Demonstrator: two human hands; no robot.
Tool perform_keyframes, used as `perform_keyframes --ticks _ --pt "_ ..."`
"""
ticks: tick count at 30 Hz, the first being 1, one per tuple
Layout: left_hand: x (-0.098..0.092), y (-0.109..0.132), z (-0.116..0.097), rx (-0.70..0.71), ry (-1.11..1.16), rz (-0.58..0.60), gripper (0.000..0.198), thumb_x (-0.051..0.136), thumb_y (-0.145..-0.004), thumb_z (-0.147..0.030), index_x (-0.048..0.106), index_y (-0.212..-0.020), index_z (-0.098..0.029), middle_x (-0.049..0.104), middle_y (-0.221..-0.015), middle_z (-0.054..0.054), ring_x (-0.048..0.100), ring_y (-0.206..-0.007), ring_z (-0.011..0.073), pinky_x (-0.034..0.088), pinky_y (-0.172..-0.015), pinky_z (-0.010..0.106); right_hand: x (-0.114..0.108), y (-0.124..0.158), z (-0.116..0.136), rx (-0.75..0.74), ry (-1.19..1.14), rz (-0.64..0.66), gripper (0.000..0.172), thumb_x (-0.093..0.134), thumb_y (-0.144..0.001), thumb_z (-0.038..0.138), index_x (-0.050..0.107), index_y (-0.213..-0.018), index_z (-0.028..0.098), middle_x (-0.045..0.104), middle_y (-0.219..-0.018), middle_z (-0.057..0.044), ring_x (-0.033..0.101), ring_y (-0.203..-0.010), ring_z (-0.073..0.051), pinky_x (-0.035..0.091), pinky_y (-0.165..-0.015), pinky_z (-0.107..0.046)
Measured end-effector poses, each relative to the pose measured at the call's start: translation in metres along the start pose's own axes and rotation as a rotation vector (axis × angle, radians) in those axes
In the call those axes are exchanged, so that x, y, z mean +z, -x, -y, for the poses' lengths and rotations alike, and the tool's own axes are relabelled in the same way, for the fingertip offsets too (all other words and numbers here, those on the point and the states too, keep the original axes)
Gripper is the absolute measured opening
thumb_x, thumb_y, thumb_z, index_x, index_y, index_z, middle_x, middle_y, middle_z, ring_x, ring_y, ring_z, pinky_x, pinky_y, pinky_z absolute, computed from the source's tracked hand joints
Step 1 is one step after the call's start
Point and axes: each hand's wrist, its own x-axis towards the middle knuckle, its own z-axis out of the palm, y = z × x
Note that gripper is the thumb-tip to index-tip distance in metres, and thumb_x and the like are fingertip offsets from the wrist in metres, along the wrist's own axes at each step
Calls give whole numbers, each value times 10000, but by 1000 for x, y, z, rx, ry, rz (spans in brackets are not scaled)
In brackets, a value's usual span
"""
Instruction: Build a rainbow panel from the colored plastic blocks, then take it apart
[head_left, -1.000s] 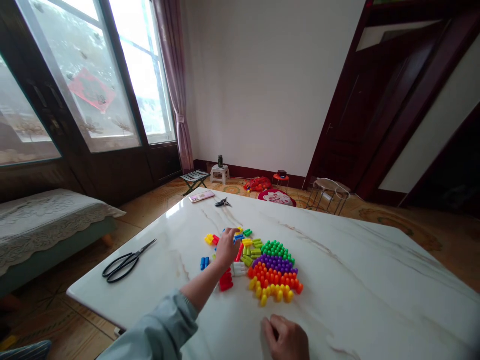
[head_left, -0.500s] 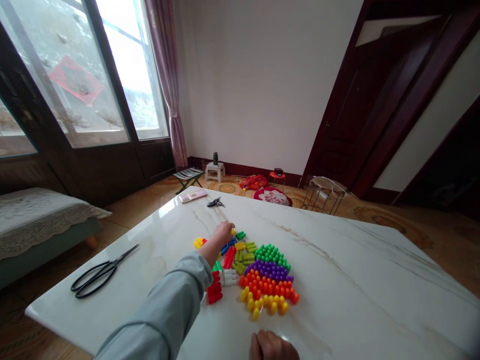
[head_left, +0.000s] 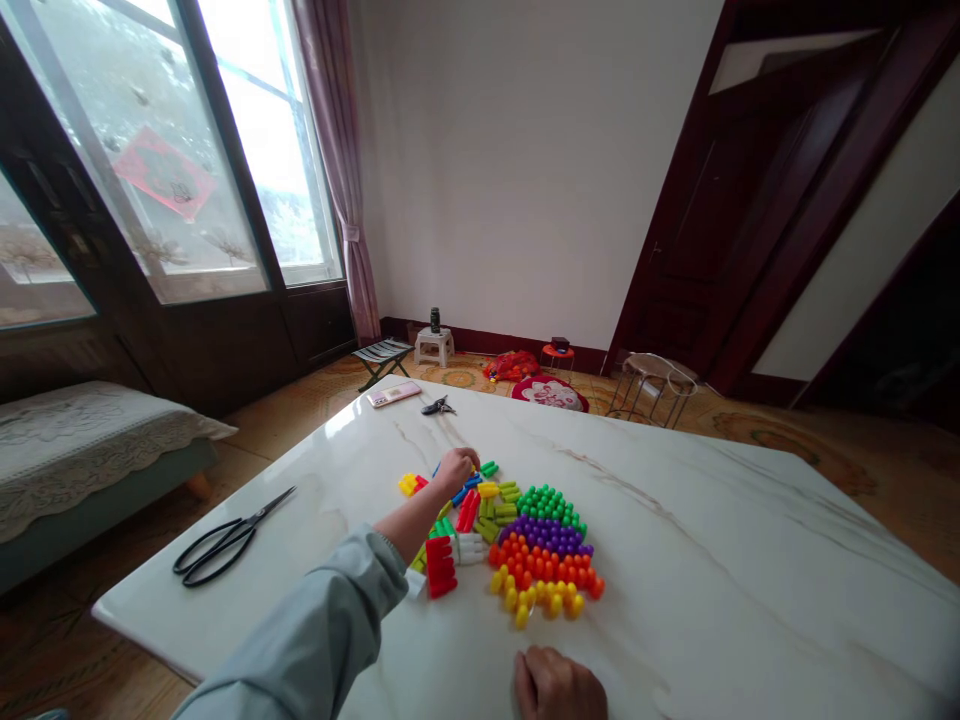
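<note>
My left hand reaches over the far side of the colourful plastic pieces, its fingers curled together at a small yellow bit beside green pieces. What the fingertips hold, if anything, is too small to name. Under and around that wrist lie blue, yellow and olive pieces, red sticks and white ones. To the right sits a patch of round-ended beads in bands: green, purple, orange, yellow. My right hand rests closed on the table just nearer than the yellow beads; its inner side is hidden.
Black-handled scissors lie on the left of the white marble-patterned table. A phone and a dark small tool or key bunch lie near its far edge. Stools and a red cushion are on the floor beyond.
The view has shifted slightly, so the table sits a little further right. My left hand stays over the far pieces with its fingers curled; the right remains closed near the front.
</note>
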Motion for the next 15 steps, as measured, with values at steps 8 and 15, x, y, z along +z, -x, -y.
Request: perform_keyframes --ticks 8,15 --pt "12 15 -17 154 -388 64 256 692 -669 -363 720 -898 -251 683 -1001 52 634 -945 242 460 -775 293 -3 -3 0 -3 19 21 256 490 -838 195 534 -589 237 584 -527 29 557 -445 -126 241 -500 -303" --pt "3 44 -26 87 -143 -256 234 569 -829 -353 693 -969 -212 683 -971 55 637 -881 188 452 -747 264 -16 -11 7 37 -5 62 264 487 -825 170 566 -579 222 610 -540 9 559 -463 -129 227 -511 -303"
